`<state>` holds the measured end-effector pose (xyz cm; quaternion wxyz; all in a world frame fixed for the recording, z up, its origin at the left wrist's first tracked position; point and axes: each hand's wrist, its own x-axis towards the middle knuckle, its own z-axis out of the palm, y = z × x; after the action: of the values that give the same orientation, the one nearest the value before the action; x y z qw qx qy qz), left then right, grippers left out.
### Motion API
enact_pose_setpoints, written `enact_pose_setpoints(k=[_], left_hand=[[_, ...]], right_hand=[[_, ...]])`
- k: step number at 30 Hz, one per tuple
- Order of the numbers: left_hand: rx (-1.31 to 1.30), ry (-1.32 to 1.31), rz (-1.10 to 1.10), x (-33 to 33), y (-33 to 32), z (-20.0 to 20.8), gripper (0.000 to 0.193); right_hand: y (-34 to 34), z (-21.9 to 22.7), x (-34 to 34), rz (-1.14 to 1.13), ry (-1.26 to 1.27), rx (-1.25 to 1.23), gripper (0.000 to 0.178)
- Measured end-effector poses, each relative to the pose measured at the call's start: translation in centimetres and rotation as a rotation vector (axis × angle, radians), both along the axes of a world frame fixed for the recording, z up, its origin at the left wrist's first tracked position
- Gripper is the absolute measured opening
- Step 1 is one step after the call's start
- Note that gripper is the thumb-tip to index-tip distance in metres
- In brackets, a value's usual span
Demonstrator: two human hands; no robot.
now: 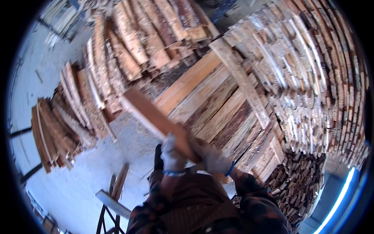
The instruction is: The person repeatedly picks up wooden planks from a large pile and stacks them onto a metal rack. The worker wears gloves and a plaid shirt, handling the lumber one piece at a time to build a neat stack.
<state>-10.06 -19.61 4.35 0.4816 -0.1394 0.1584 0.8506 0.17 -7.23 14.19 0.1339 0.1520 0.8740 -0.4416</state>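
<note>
Both hands, in pale work gloves with blue cuffs, grip one thick reddish-brown wooden plank [150, 115] held slantwise in front of my body. My left hand [172, 156] is closed round its left edge close to the near end. On the other side of that end, my right hand [212, 156] is closed on the plank, its fingers partly hidden. The plank's far end points up and to the left, over the floor and toward a pile of rough boards. Just beyond the plank lies a layer of flat boards [212, 101] set side by side.
A narrow board [245, 84] lies crosswise over the layer's far right end. Rough slabs [128, 43] are heaped at the far left. Tall stacked boards [311, 50] stand at right, above short wood pieces [298, 175]. A metal stand [113, 202] is at lower left.
</note>
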Motion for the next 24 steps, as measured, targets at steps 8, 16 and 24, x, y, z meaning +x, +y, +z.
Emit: enact_pose_setpoints(k=[8,16,24], left_hand=[[-0.824,0.191,0.08,3.0,-3.4,3.1,0.036],[-1.361,0.234,0.058,5.1,-28.8,-4.7,0.021],[-1.189,-0.018,0.322,5.8,-37.3,-5.3,0.015]], right_hand=[[-2.6,-4.5,4.2,-0.31,-0.153,0.659,0.086],[-2.7,-7.6,6.4,-0.374,-0.102,0.731,0.075],[-2.5,-10.8,6.8,-0.458,-0.048,0.584,0.083]])
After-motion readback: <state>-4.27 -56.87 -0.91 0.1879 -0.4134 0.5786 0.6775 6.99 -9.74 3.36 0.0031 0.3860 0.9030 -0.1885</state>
